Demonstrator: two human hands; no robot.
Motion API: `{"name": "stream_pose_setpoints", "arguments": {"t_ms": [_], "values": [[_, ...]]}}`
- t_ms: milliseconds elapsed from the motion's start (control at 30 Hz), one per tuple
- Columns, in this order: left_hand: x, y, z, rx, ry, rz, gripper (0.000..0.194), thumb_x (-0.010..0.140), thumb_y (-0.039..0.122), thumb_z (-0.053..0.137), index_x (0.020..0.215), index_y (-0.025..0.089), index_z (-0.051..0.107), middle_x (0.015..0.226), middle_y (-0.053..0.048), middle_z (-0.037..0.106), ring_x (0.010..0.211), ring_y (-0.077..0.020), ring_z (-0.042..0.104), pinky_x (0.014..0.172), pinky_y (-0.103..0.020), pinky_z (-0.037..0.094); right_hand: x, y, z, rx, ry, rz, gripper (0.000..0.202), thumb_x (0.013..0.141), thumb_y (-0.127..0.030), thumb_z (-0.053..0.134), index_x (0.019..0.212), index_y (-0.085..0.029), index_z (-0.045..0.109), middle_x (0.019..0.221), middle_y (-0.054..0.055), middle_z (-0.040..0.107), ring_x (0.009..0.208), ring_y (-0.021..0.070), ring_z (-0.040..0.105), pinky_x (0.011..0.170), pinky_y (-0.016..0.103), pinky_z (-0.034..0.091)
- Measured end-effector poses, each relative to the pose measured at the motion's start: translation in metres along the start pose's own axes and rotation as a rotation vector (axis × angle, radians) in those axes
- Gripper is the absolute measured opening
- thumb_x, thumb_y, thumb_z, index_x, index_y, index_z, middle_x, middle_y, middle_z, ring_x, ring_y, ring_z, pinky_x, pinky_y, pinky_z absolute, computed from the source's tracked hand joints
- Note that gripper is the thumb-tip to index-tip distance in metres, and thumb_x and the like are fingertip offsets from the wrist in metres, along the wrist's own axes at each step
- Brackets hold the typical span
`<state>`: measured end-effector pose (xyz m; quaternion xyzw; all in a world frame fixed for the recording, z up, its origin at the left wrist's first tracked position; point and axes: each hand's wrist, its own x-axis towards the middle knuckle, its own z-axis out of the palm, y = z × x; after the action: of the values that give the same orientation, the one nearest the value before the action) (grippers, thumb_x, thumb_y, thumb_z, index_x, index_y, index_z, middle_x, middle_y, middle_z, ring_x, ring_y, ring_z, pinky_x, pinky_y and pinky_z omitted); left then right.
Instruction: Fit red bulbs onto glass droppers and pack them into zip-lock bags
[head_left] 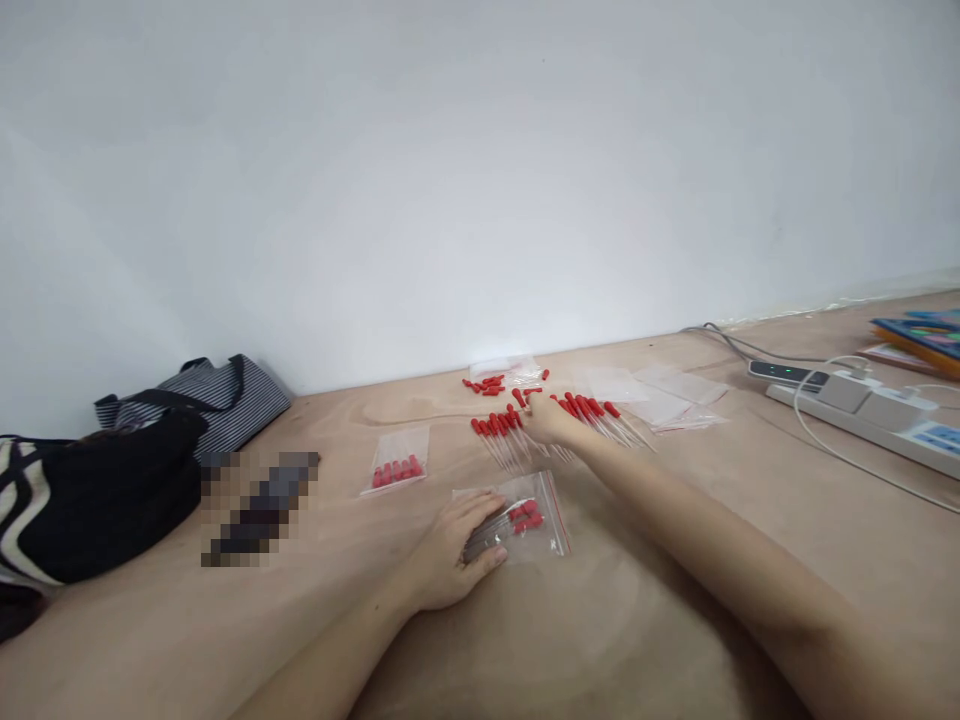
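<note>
Glass droppers with red rubber bulbs lie side by side on the table in a left group (499, 430) and a right group (589, 410). Between the groups is my right hand (549, 418), its fingers closed at a red-bulbed dropper (519, 398); the fingertips are partly hidden. Nearer to me, my left hand (457, 545) lies over the left end of a clear zip bag (551, 535), fingers and thumb spread. Several droppers (526, 515) are inside this bag, bulbs to the right, their glass ends partly under my hand.
Left stands a small clear bag with red bulbs (397, 470). Loose red bulbs (491, 385) lie by a plastic bag at the back. Flat zip bags (667, 400) are at right, then a power strip (862, 400) with cables. A striped bag (232, 400) and black cloth (120, 490) sit left.
</note>
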<state>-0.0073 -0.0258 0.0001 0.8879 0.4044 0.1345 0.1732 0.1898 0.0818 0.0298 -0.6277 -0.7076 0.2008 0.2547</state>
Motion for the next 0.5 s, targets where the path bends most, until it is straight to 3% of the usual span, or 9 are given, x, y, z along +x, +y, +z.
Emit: {"name": "stream_pose_setpoints", "arguments": {"t_ms": [133,267,500], "values": [[-0.001,0.000,-0.001,-0.001,-0.001,-0.003,0.048,0.079,0.032,0.050,0.124,0.020,0.040,0.129,-0.007,0.046,0.121,-0.0239,0.037,0.099,-0.044,0.031,-0.034,0.040,-0.014,0.222,0.006,-0.138,0.040,0.077,-0.016,0.041,0.116,-0.013,0.034,0.087,0.006,0.058,0.078,0.0142,0.056,0.069,0.025,0.043],[0.000,0.000,0.000,-0.011,0.003,-0.014,0.049,0.079,0.032,0.050,0.125,0.022,0.040,0.130,-0.007,0.044,0.120,-0.0240,0.038,0.099,-0.044,0.031,-0.067,0.075,-0.005,0.590,0.017,-0.135,0.056,0.077,-0.025,0.041,0.125,-0.019,0.015,0.076,-0.002,0.051,0.051,0.0104,0.048,0.053,0.025,0.042],[0.000,0.000,0.001,-0.004,0.001,-0.052,0.053,0.079,0.036,0.050,0.127,0.020,0.036,0.135,-0.009,0.035,0.123,-0.0258,0.032,0.100,-0.044,0.029,-0.081,0.068,0.017,0.915,0.253,0.059,0.047,0.069,-0.032,0.047,0.107,-0.023,0.021,0.067,-0.006,0.048,0.052,0.0122,0.054,0.051,0.025,0.042]]}}
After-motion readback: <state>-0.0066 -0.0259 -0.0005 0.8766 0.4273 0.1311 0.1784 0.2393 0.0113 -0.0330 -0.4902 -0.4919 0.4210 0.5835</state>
